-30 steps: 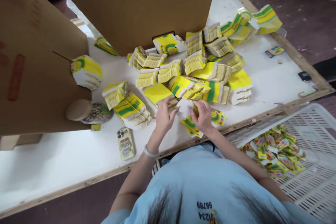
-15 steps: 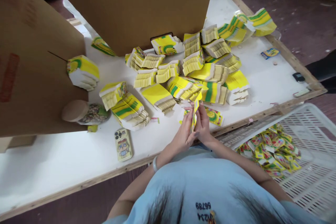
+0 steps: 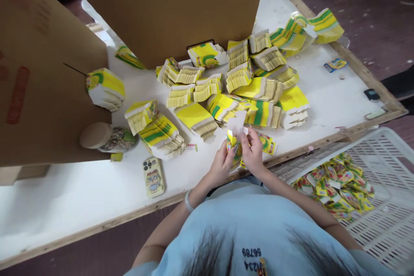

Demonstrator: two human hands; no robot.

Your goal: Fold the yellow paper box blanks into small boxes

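Between my two hands, just above the table's front edge, is a small yellow carton (image 3: 230,139) with its white inner flaps raised at the top. My left hand (image 3: 223,161) is closed on its left side, thumb across the front. My right hand (image 3: 253,151) pinches the carton's right side near the flaps. Another flat yellow carton (image 3: 268,144) lies on the table just right of my right hand. Beyond my hands, bundles of flat yellow-and-green cartons (image 3: 196,118) are spread over the white tabletop (image 3: 197,172).
Large cardboard boxes (image 3: 168,4) stand at the back and left. At left are a lidded jar (image 3: 97,135) and a phone (image 3: 154,177) in a cartoon case. A white plastic basket (image 3: 384,181) holding several filled yellow packs (image 3: 343,185) sits below right.
The carton has turned from edge-on to show its white open flaps. My hands have moved slightly apart, with the right one now at the flap end.
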